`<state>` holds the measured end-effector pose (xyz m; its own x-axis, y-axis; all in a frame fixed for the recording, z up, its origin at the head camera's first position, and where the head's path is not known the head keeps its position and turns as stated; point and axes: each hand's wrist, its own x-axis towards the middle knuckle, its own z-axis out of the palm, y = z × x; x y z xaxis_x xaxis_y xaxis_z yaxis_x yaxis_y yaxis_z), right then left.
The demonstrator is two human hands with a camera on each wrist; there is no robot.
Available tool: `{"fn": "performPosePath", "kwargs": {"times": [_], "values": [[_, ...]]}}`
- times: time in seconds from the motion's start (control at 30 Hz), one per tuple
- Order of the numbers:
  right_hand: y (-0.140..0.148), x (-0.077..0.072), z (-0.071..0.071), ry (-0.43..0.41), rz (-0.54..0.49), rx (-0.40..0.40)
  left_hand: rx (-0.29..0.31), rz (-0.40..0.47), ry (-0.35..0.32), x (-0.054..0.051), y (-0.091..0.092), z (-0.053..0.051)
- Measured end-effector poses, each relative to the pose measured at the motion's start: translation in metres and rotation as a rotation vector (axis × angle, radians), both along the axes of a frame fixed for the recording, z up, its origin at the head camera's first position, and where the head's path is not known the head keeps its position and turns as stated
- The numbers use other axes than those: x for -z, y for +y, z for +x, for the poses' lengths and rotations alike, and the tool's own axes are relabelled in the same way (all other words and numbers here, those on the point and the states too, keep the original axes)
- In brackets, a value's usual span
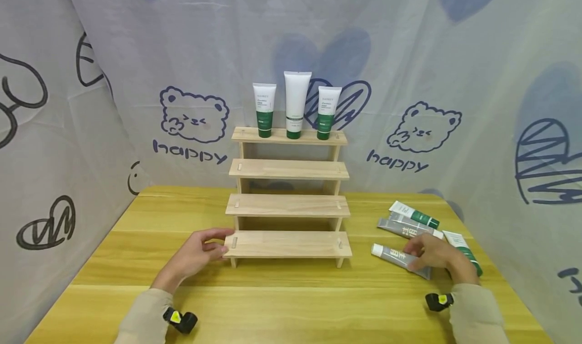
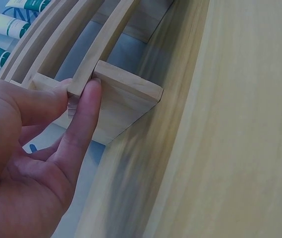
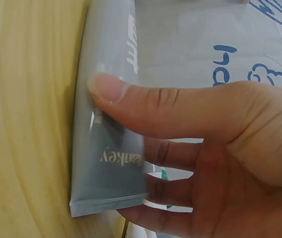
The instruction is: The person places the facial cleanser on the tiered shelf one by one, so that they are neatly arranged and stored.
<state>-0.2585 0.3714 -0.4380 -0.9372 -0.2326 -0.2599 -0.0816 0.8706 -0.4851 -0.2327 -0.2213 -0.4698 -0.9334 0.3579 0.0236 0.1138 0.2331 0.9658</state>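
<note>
Head: the right hand (image 1: pixel 434 255) partly hides a grey tube (image 1: pixel 393 255) right of the rack (image 1: pixel 287 205), bare table (image 1: pixel 362 248) between. Left wrist: the left hand (image 2: pixel 27 183) pinches the lowest shelf (image 2: pixel 103 47); white-green tubes (image 2: pixel 4 25) are partly cropped. Right wrist: thumb (image 3: pixel 170 106) and fingers (image 3: pixel 170 193) grip the grey tube, its far end cropped.

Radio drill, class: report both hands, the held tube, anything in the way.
Left hand pinching bottom shelf's left end. Right hand holding grey tube. Other tubes lie beyond and beside it, none between it and rack.
</note>
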Motion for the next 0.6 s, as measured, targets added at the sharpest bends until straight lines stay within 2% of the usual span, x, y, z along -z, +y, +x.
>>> {"fn": "performPosePath", "kwargs": {"times": [0.23,0.47,0.6], "values": [[-0.0001,-0.0014,0.0015,0.054,-0.012,0.02,-0.001,-0.008,-0.003,0.0009,0.0005,-0.0008],[-0.0005,-0.0062,0.0026,0.125,-0.104,-0.003,0.005,-0.012,0.001,0.0024,-0.0002,-0.0016],[-0.0015,-0.0082,0.0021,0.192,-0.133,0.053,0.004,-0.012,0.002,0.0029,-0.0009,-0.0008]]}}
